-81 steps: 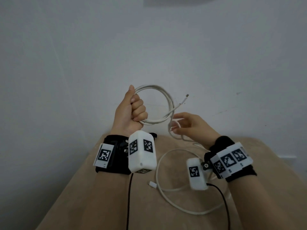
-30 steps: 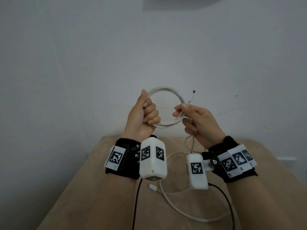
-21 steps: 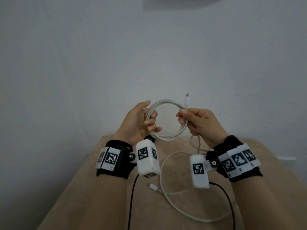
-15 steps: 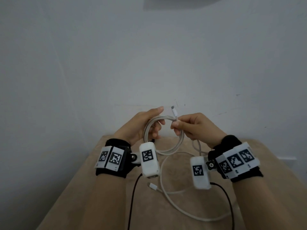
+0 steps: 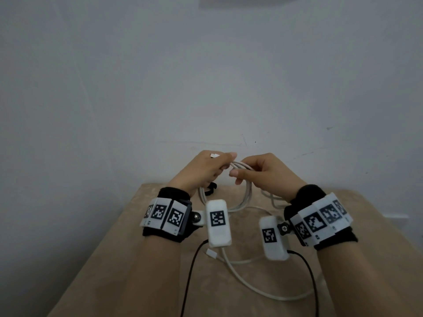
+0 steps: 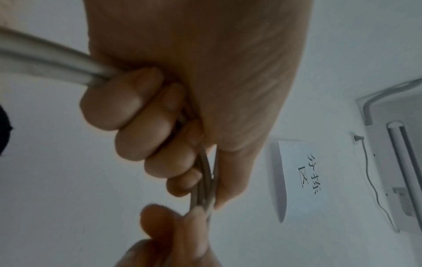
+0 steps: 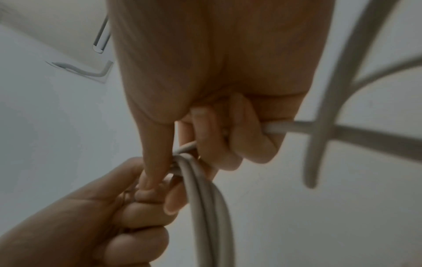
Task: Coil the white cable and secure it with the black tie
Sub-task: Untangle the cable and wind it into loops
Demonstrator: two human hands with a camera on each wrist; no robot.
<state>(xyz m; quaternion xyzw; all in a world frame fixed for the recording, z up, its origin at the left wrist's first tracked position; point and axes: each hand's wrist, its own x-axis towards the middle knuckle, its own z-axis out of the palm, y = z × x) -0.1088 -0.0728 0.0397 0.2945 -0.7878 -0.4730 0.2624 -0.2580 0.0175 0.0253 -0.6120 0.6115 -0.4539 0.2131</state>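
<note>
left hand (image 5: 203, 170): fist curled round the white cable (image 5: 242, 193) coil, above the table (image 5: 160, 282)
right hand (image 5: 267, 173): pinching coil top, touching left
black tie (image 5: 50, 188): on table, behind left wrist

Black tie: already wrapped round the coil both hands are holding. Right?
Not wrapped. The head view shows the black tie lying loose on the table, behind the left hand. Both hands, left and right hand, do hold the white cable coil.
</note>
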